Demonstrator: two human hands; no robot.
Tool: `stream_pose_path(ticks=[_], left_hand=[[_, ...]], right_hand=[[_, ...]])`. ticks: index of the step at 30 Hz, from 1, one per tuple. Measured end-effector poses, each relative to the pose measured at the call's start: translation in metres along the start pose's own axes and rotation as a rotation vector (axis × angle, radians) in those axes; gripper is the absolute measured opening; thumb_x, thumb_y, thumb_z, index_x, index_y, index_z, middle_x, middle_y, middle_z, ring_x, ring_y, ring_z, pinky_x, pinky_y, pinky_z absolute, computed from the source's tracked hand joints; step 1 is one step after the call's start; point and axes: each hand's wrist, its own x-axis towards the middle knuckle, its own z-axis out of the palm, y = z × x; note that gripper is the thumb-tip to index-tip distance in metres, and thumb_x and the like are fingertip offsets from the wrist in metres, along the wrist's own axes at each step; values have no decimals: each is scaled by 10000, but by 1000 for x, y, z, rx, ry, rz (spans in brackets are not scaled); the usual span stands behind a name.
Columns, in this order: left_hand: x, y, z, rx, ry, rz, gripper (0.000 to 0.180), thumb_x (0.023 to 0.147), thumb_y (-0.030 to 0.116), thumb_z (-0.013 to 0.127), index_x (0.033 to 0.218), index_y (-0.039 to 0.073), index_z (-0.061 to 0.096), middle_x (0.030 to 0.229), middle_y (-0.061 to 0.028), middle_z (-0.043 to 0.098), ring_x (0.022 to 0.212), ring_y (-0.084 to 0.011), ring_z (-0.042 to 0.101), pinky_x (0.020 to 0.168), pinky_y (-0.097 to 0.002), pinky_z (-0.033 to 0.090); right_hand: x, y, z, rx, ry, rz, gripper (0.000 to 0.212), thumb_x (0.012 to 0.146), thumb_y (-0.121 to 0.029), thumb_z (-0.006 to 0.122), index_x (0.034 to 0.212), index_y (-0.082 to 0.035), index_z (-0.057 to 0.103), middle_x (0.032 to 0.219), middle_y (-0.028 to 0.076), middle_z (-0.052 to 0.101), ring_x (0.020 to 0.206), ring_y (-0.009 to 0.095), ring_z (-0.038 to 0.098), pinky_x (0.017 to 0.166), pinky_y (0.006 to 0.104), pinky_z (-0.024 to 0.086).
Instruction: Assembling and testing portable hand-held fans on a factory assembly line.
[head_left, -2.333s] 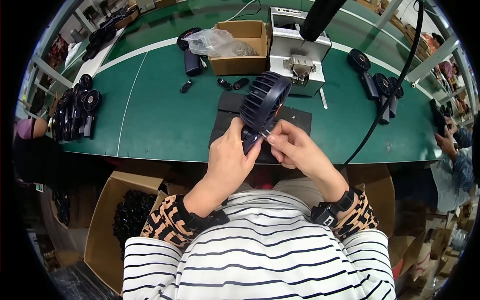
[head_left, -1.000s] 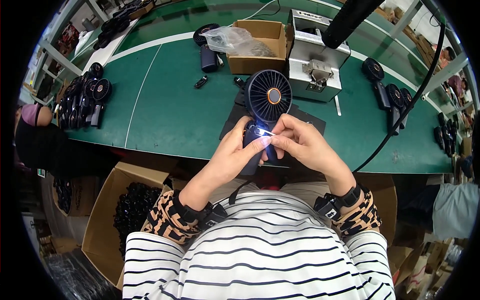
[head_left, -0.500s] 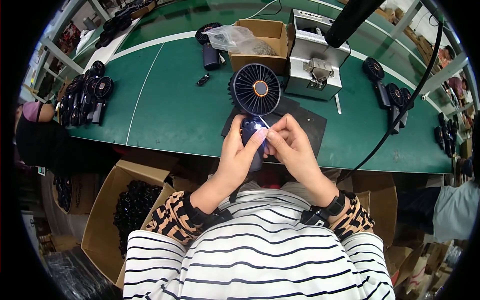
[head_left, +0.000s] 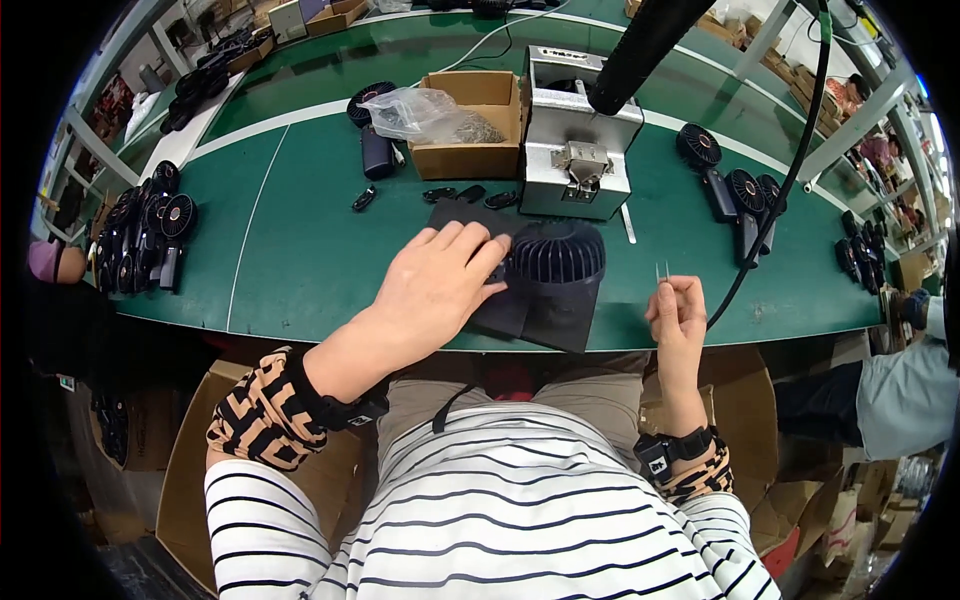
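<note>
A dark handheld fan (head_left: 557,254) is tipped on its side over the black mat (head_left: 560,318), its round ribbed head to the right. My left hand (head_left: 432,285) is closed around the end beside the head, thumb and fingers either side of it. Palm and fingers hide most of the fan's body. Off to the right, near the table's front edge, my right hand (head_left: 676,318) pinches a pair of thin metal tweezers (head_left: 662,271), tips pointing up and away from the fan.
Behind the mat stand a metal bench device (head_left: 575,150) and a cardboard box (head_left: 465,158) with a plastic bag and small parts. Short black cables (head_left: 440,195) lie before them. More fans rest left (head_left: 178,216) and right (head_left: 745,190). A black cable (head_left: 790,190) hangs at right.
The fan has gone from upright between both hands to tipped over on the mat. My right hand has drawn away to the right with the tweezers. The view has shifted somewhat.
</note>
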Motion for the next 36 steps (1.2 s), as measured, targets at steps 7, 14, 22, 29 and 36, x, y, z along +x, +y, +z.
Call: stream_pose_path(ticks=[7, 14, 22, 29, 36], left_hand=[[9, -8, 27, -94, -37, 0, 385, 806, 251, 689, 1127, 73, 572, 958, -88, 586, 902, -264, 572, 739, -371, 466], [8, -35, 17, -1130, -249, -488, 310, 910, 275, 633, 1102, 35, 591, 910, -83, 662, 813, -178, 612, 763, -301, 485], [13, -45, 21, -1099, -240, -421, 448, 792, 266, 768, 1112, 15, 581, 1001, -71, 635, 927, -157, 587, 856, -286, 470], [16, -52, 22, -671, -111, 5, 511, 699, 241, 808, 1120, 43, 596, 1034, -104, 605, 949, -280, 597, 850, -347, 479], [-12, -38, 41, -543, 124, -231, 483, 702, 300, 799, 1082, 71, 606, 963, -107, 595, 893, -304, 593, 780, -378, 485]], right_hand=[[4, 18, 7, -144, -130, -44, 114, 946, -111, 585, 980, -14, 536, 759, 0, 589, 661, 50, 524, 586, 195, 410], [27, 25, -18, -659, 84, -284, 136, 931, -120, 590, 1010, -16, 551, 804, 84, 628, 681, 175, 610, 630, 274, 483], [26, -18, 4, -872, -130, -675, 310, 798, -12, 648, 1103, -58, 618, 1070, 105, 597, 1016, 286, 558, 871, 378, 430], [47, -120, -10, -254, -3, -1209, 237, 937, -35, 520, 1168, -13, 567, 919, 124, 660, 794, 198, 623, 738, 308, 495], [180, -158, 33, -76, -156, -828, 420, 1014, -296, 445, 1290, 20, 455, 1289, 139, 537, 1170, 233, 544, 1006, 371, 437]])
